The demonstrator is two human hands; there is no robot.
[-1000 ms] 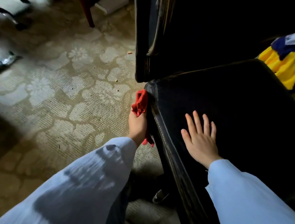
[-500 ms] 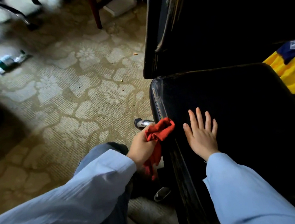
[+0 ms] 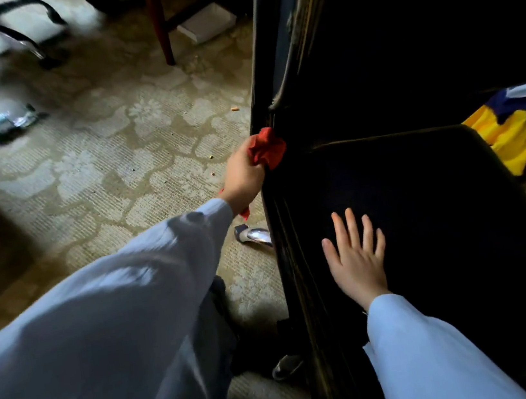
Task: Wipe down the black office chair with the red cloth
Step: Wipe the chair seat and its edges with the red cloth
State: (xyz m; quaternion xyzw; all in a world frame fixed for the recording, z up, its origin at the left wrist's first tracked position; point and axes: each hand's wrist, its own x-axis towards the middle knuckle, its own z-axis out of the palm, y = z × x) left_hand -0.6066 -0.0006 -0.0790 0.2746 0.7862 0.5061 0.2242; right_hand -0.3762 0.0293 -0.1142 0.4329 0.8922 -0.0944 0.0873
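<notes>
Black office chair (image 3: 425, 210) stands right in front of us. Our left hand (image 3: 243, 178) grips the bunched red cloth (image 3: 266, 149) against the chair's left side, where the seat meets the back. Our right hand (image 3: 356, 260) lies flat on the seat, fingers spread. We think it's best to press the cloth hard, slide it along the edge, and hold the chair steady so it can't roll. We count one chair here, one cloth, two hands.

The left hand (image 3: 243, 176) reaches far forward, fingers curled round a red cloth (image 3: 266, 149). The right hand (image 3: 356, 260) lies flat nearer, fingers straight and spread.
</notes>
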